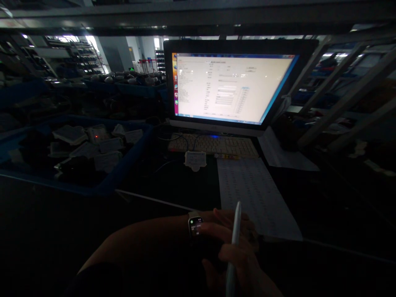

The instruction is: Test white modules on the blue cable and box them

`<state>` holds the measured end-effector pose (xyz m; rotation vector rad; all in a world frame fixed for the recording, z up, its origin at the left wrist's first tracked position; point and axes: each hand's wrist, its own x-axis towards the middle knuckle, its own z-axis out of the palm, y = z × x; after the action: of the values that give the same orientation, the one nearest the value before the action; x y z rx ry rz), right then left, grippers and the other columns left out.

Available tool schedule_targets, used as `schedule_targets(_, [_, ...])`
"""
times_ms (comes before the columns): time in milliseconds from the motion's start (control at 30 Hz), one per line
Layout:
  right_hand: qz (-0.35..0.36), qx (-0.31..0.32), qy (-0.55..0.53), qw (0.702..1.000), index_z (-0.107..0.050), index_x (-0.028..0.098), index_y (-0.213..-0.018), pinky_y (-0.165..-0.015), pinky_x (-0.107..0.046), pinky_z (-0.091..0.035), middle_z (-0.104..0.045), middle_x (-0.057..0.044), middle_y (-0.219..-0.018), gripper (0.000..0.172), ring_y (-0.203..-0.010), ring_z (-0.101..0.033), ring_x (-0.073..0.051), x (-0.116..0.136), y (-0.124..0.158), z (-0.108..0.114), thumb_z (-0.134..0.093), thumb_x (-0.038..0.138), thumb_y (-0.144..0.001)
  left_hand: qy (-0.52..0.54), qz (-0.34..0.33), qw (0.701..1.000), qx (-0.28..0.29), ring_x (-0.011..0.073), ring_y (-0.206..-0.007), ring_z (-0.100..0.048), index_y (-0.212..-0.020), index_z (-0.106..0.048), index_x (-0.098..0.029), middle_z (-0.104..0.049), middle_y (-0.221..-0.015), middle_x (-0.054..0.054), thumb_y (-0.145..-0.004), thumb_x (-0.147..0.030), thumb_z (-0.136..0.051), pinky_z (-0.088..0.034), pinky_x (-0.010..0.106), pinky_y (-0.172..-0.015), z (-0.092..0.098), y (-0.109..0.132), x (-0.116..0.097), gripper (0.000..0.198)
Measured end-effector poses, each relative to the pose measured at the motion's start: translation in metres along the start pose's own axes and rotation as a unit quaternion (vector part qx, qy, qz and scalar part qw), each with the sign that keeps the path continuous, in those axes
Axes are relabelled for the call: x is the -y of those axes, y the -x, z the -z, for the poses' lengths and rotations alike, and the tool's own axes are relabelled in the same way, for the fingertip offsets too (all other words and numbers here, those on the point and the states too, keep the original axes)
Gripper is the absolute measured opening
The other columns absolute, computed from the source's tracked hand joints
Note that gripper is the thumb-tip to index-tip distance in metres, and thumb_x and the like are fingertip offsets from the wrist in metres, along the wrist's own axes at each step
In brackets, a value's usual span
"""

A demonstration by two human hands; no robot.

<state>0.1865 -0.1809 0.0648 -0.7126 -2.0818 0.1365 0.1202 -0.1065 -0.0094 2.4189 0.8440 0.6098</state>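
Note:
My left forearm reaches in from the left with a lit smartwatch (195,227) on its wrist. My left hand (247,225) rests at the near end of a printed sheet (247,181); its fingers are dark and mostly covered by my other hand. My right hand (243,258) is closed around a pale pen (236,218), which points up and away from me. The index finger of that hand stretches to the watch and appears to touch the edge of its screen.
A lit monitor (229,86) stands behind a white keyboard (213,144). In front lies a small white box-like device (195,159) with a cable nearby, beside a yellow-marked pen (229,156). A blue bin (108,181) at left holds several white devices. More papers (284,152) lie right.

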Motion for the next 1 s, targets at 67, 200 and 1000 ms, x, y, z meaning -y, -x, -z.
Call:
schedule_targets(67, [0.005, 0.008, -0.008, 1.000, -0.038, 0.024, -0.089, -0.089, -0.047, -0.052, -0.068, -0.006, -0.104, 0.026, -0.104, -0.061, -0.024, -0.001, 0.001, -0.001, -0.056, 0.015, -0.072, 0.000, -0.011, 1.000, 0.024, 0.0191, -0.075, -0.060, -0.094, -0.064, -0.019, -0.067, -0.078, 0.003, -0.079, -0.027, -0.047, -0.045, 0.033, -0.060, 0.000, 0.001, -0.004, 0.025])
schedule_targets(200, [0.001, -0.020, 0.002, 1.000, -0.038, 0.025, -0.084, -0.087, -0.046, -0.052, -0.069, -0.004, -0.102, 0.029, -0.109, -0.058, -0.026, -0.005, 0.004, 0.000, -0.061, 0.017, -0.068, 0.047, -0.032, 0.996, 0.068, 0.0169, -0.073, -0.060, -0.093, -0.064, -0.016, -0.066, -0.077, 0.003, -0.080, -0.029, -0.047, -0.045, 0.031, -0.061, -0.002, 0.004, -0.006, 0.026])
schedule_targets(1000, [-0.017, -0.040, 0.007, 0.999, -0.039, 0.024, -0.092, -0.084, -0.051, -0.053, -0.067, -0.008, -0.103, 0.035, -0.101, -0.062, -0.028, -0.010, 0.020, -0.002, -0.063, 0.018, -0.068, 0.153, 0.035, 0.988, -0.014, 0.0136, -0.079, -0.062, -0.132, -0.040, -0.018, -0.068, -0.081, 0.001, -0.081, -0.027, -0.044, -0.047, 0.024, -0.063, 0.017, 0.052, -0.017, 0.051])
